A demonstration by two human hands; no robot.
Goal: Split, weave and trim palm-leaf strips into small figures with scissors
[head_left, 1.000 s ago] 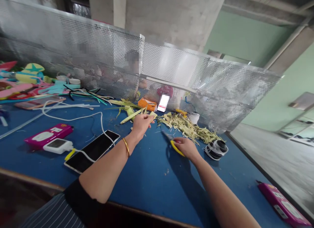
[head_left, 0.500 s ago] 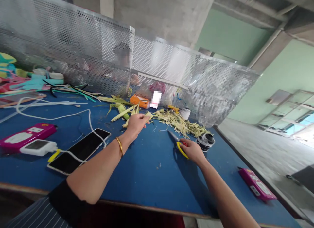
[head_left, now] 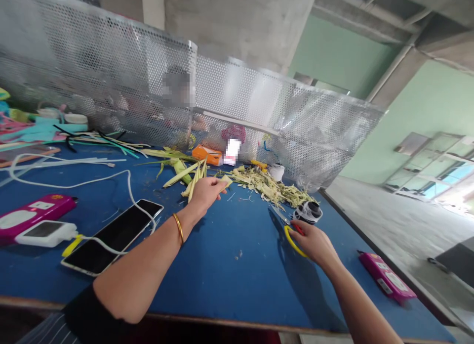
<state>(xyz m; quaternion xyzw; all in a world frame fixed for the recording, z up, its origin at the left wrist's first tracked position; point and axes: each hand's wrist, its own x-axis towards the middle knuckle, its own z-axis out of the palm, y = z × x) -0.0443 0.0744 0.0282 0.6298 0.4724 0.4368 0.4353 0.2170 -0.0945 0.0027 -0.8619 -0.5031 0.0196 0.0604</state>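
My left hand [head_left: 206, 192], with a gold bangle at the wrist, pinches a pale yellow-green piece of husk [head_left: 227, 180] between thumb and fingers above the blue table. To the right, my right hand [head_left: 314, 242] grips scissors [head_left: 286, 226] with red and yellow handles, their blades pointing away to the upper left. Blades and husk are well apart. Several husk leaves [head_left: 179, 173] lie beside and behind my left hand. Beyond the scissors is a heap of shredded trimmings [head_left: 272, 183]. A dark roll wrapped in white strands [head_left: 308, 212] stands close to my right hand.
On the left lie a phone [head_left: 114, 235], a white cable [head_left: 130, 181] and a magenta device [head_left: 39, 213]. Another magenta device [head_left: 387, 277] is at the right. An orange packet [head_left: 207, 154] sits before the perforated metal screen [head_left: 237, 89], behind which a person shows.
My right hand has drawn the scissors right and a little toward me, away from the husk piece. My left hand keeps its pinch with little movement. The view has shifted slightly.
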